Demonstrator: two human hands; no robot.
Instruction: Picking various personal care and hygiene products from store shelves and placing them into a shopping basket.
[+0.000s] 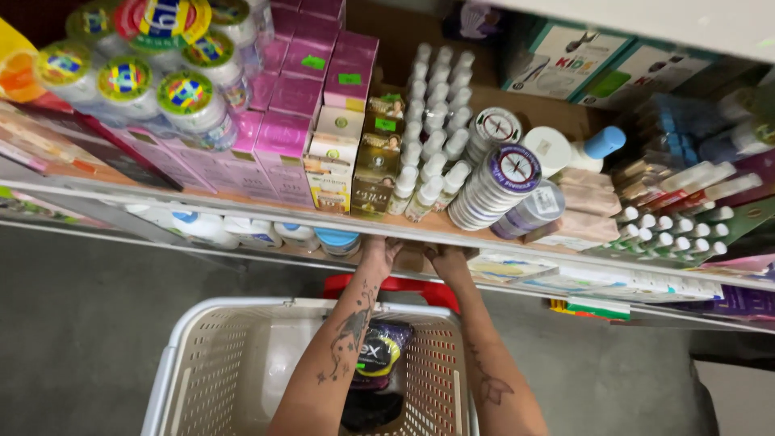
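Both my hands reach under the shelf (242, 200). My left hand (379, 252) and right hand (446, 260) touch a brown box (413, 258) between them. I cannot tell if they grip it.

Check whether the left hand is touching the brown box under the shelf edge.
Cannot tell. In the head view the left hand reaches beside the brown box, but the shelf edge hides its fingertips.

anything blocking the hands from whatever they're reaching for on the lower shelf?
Both hands, left hand and right hand, reach under the upper shelf board. That board hides the fingers and what they touch. Nothing else visibly stands between.
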